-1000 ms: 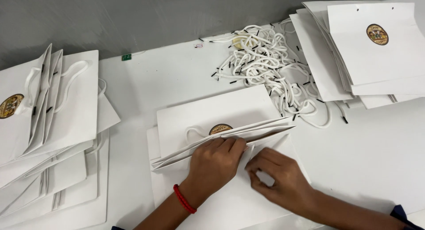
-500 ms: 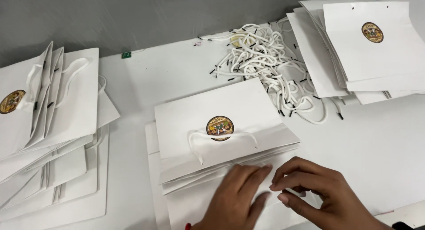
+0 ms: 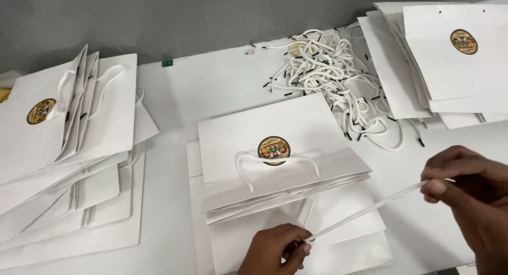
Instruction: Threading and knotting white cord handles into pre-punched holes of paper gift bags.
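Left hand (image 3: 275, 248): low at the frame's bottom edge, fingers (image 3: 302, 247) pinched together on the near end of a white cord (image 3: 365, 212), right where that end meets the lower panel of the open paper bag (image 3: 280, 143).

Right hand (image 3: 468, 193): raised at the right edge, fingers (image 3: 436, 188) closed on the cord's far end.

Cord: drawn taut between the two hands; its long axis climbs from lower left to upper right, crossing above the bag's bottom corner and the bare bench (image 3: 211, 84). The left hand sits on the bag; the right hand holds its end clear of the bag, out over the bench.

Paper bag: white, lying flat at centre, round coloured sticker facing up, one cord handle already looped across its front below the sticker.

Loose cords (image 3: 328, 76): tangled white heap with black tips, beyond the bag, nearer the right hand.

Flat bag stack (image 3: 450, 63): upper right, no handles seen, just beside the heap.

Handled bag stack (image 3: 74, 127): far left, well apart from both hands.
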